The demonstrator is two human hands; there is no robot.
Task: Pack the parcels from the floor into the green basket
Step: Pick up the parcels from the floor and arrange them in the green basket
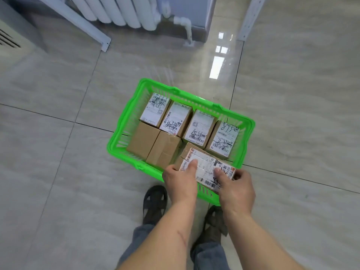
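A bright green plastic basket (124,121) stands on the tiled floor in front of my feet. Several brown cardboard parcels fill it: a far row with white shipping labels facing up (198,126) and two plain ones (153,142) at the near left. Both hands hold one more labelled parcel (206,166) tilted over the basket's near right corner. My left hand (180,182) grips its left end with the thumb on the label. My right hand (236,189) grips its right end.
A white radiator (116,10) with its pipe stands at the back, with white metal frame legs (85,26) on both sides. My two sandalled feet (154,201) stand just behind the basket. Glossy beige floor tiles surround it.
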